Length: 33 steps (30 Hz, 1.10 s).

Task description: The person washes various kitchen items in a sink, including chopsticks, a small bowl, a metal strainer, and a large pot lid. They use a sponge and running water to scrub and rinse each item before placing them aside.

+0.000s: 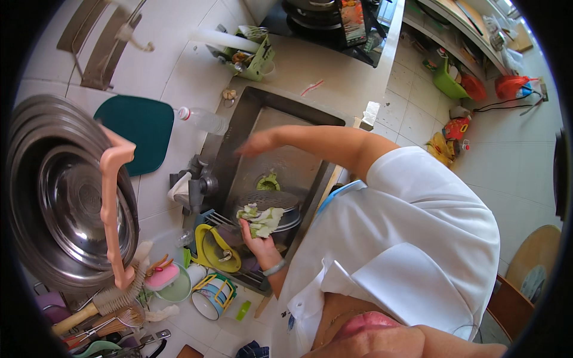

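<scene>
My left hand (262, 248), with a pale band at the wrist, holds a torn piece of whitish-green leaf vegetable (264, 221) above the lower end of the steel sink (286, 118). My right hand (257, 144) is motion-blurred over the sink's wall side, its fingers unclear. Between the hands, a green drain strainer (268, 182) sits in the basin. A perforated round metal strainer (268, 200) lies partly under the leaf. Beside my left hand, a yellow-rimmed colander (217, 248) rests on a rack over the sink. The tap (197, 183) stands at the wall side.
Stacked steel basins (80, 197) hang on the wall at left beside a dark green board (138, 134). A plastic bottle (203, 121) and garlic (229, 94) are near the sink edge. A green utensil basket (255, 56) stands by the stove (371, 56). Enamel bowls (212, 295) stand below.
</scene>
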{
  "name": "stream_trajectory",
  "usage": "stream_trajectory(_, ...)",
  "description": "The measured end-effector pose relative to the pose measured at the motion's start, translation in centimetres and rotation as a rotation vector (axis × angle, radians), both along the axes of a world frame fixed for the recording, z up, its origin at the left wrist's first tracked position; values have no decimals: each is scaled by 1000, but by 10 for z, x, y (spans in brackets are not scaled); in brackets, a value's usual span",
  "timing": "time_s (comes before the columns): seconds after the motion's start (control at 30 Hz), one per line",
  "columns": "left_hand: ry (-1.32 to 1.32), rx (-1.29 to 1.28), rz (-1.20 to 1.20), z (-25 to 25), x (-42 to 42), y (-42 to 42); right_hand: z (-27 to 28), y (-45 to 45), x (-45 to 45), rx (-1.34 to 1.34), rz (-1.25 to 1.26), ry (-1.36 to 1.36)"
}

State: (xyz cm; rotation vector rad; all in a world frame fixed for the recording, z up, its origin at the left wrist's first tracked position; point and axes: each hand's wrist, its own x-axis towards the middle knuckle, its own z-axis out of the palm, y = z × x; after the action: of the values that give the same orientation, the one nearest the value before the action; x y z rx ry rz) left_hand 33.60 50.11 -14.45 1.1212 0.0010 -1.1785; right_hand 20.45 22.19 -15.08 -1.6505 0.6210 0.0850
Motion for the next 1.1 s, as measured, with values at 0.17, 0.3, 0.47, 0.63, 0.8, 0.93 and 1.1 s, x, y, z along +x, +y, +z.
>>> stream_trajectory(0.17,-138,66,72,10,-44,-55,13,78,-73,-392,-143,18)
stream_trajectory(0.3,-295,65,-125,35,-98,-106,92,101,-94,-537,39,68)
stream_trajectory(0.47,-260,24,-224,49,-145,-127,86,81,-128,-587,-67,137)
stream_trajectory(0.63,-568,9,-561,40,-147,-131,50,70,-158,-599,-332,-96)
stream_trajectory(0.8,-1939,308,-138,95,-113,-111,39,49,-185,-257,-464,-141)
stream_trajectory(0.93,-1463,620,-333,109,-89,-88,39,44,-183,-420,-380,-437)
stream_trajectory(1.1,-1911,665,-246,105,-73,-65,48,25,-180,-172,-433,-394)
